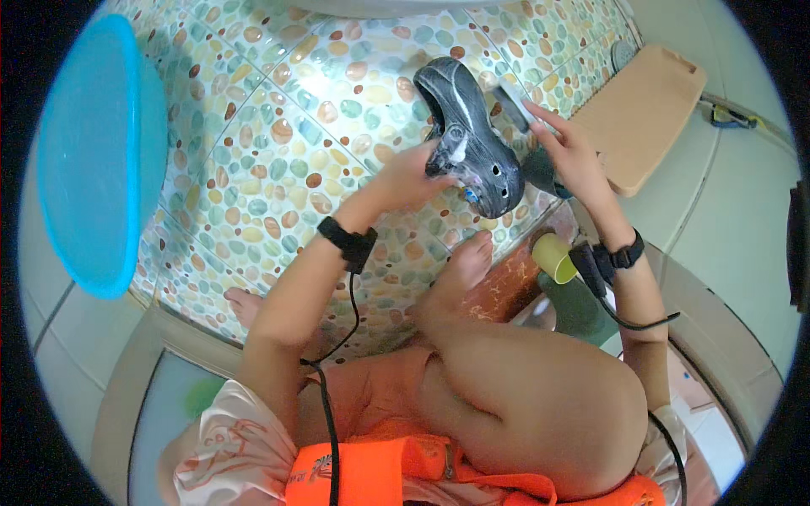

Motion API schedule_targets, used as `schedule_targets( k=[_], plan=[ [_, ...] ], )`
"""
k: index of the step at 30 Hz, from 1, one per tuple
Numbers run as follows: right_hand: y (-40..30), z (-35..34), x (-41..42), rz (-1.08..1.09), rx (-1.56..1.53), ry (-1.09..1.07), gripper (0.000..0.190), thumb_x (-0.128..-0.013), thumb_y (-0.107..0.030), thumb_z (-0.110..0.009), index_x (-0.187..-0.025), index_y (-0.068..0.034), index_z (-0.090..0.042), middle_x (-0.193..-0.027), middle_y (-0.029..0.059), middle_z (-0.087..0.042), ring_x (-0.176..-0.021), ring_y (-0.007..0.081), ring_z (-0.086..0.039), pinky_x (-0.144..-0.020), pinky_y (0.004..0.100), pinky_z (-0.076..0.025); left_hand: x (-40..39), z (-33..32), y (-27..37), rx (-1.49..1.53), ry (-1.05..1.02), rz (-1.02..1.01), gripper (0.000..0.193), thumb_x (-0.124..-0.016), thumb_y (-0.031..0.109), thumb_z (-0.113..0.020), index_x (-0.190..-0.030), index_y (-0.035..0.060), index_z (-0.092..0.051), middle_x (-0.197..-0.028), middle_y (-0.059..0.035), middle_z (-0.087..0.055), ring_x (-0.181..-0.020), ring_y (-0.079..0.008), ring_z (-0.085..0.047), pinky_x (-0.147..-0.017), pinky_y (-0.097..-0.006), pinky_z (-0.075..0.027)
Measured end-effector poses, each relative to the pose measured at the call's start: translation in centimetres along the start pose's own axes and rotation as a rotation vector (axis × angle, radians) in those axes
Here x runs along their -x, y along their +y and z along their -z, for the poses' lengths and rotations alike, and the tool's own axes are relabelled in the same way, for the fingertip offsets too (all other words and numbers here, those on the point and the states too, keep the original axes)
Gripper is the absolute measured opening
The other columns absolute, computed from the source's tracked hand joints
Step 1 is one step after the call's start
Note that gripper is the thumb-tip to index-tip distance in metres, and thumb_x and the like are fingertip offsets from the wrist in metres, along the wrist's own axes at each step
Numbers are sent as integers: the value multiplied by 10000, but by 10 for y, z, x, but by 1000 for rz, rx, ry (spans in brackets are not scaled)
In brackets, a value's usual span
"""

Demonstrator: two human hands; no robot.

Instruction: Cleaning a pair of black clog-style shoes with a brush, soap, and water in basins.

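Note:
A black shoe or sandal, wet and with whitish foam on it, is held over the pebble-patterned floor. My left hand grips its near left side. In my right hand is a pale-backed scrubbing brush, a little to the right of the shoe and apart from it; the brush is slightly blurred. Behind my right wrist, a second dark object, perhaps the other shoe, rests on the floor and is partly hidden. Both wrists wear black straps with cables.
A blue plastic basin stands tilted at the left. A tan washboard leans at the right, beside a floor drain. A yellow-green cup is near the reddish marbled sill. A white fixture's rim shows at the top.

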State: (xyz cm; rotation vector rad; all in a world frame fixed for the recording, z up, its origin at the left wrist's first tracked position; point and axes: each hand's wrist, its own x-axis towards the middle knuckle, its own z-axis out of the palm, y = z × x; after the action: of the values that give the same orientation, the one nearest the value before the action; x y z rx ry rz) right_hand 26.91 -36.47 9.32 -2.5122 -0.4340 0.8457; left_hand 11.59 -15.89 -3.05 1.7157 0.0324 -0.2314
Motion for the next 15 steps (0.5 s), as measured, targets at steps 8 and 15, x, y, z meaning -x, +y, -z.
schedule_targets(
  k=[8,15],
  plan=[
    [-26,-34,-1,89,-368,-40,390,-987,-276,-574,-1367,-184,-571,-645,-93,-413,-568,18,-323,-521,206,-300,-45,46,59,979,119,546,644,-846,555,-664,-1219,37,-579,-1145,-102,-652,-1016,-248,-638,-865,-331,-481],
    [-47,15,61,-20,-660,-164,403,-959,-192,-614,-1349,-103,-572,-1239,-13,-628,-677,14,-432,-627,190,-403,-25,35,118,741,279,172,406,-811,369,-767,-1005,34,-643,-918,-37,-669,-794,-117,-612,-715,-292,-502]
  ],
)
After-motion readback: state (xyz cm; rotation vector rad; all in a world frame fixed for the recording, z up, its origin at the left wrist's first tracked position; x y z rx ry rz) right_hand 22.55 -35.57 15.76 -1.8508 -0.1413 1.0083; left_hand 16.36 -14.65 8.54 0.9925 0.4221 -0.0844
